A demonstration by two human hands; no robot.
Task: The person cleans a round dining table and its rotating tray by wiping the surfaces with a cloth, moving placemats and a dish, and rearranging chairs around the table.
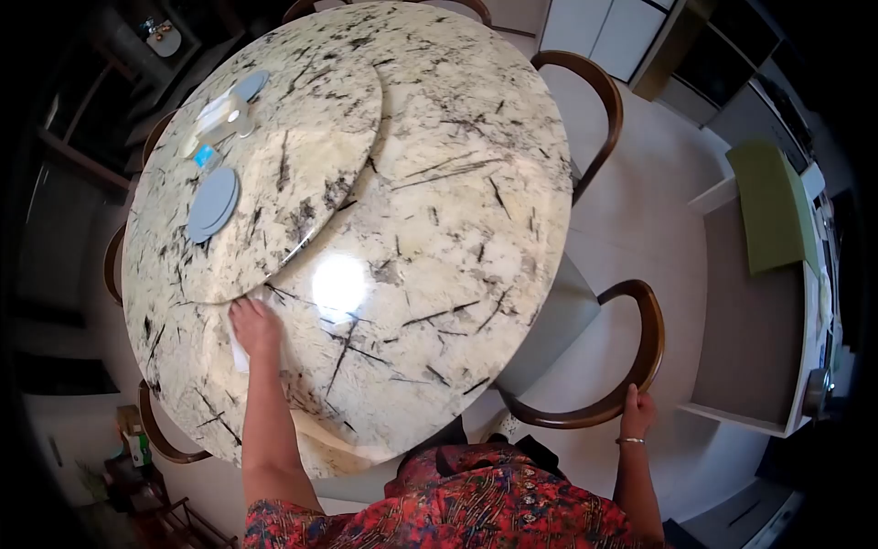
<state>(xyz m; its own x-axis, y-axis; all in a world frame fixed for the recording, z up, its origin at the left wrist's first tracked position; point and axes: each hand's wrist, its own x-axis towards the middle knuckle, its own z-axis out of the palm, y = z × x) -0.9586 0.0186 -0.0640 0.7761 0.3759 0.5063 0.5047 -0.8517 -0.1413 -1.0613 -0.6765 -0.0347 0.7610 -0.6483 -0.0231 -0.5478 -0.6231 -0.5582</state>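
Observation:
My left hand [256, 326] reaches across the round marble table and presses a white cloth [240, 355] against its top. The cloth, perhaps a paper wipe, is mostly covered by the palm and fingers. My fingertips are at the near edge of the raised round marble turntable [320, 183]. Down at the right, my right hand [637, 414] is closed at the curved wooden back of a chair [651, 339], thumb on top of the rail. The fingers under the rail are partly hidden.
On the turntable are grey round mats [213, 203], a blue-and-white small box [207, 157], a white tissue pack [218, 112] and a small cup [240, 122]. Another wooden chair [608, 101] stands at the table's far right. A green cloth [768, 206] hangs over a cabinet at right.

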